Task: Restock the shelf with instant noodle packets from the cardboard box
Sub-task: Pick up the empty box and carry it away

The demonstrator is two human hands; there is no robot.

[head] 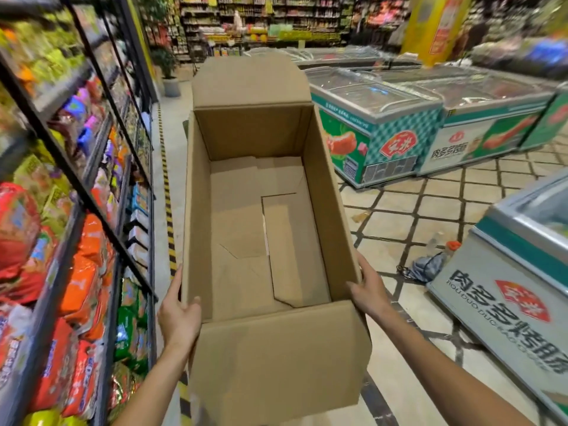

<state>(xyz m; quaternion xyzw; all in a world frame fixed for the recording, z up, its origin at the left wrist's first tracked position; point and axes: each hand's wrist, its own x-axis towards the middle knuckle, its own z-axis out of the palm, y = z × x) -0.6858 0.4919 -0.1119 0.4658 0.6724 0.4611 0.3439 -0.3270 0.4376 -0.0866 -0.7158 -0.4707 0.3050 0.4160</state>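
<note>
An open cardboard box (270,229) hangs in a supermarket aisle, its brown floor bare; no instant noodle packets are visible inside. The left hand (178,315) clamps the box's near left wall, thumb hooked over the rim and fingers on the outside. The right hand (367,287) closes on the near right corner, gripping the rim. One end flap stands up at the box's far end; the other droops toward the person at the near end.

Just left of the box, the shelf (76,192) carries rows of packets (84,272) in orange, red and green, seemingly full, which suggests the restocking is at or near its end. Right of the box, chest freezers (378,127) line the tiled floor (415,210), and a small heap of cloth with a bottle (430,262) lies beside the nearest freezer.

With the box apparently empty, the step in hand looks like clearing it away. Doing that well means keeping both grips level so the light carton does not twist, and steering wide of the shelf uprights and that floor clutter.
</note>
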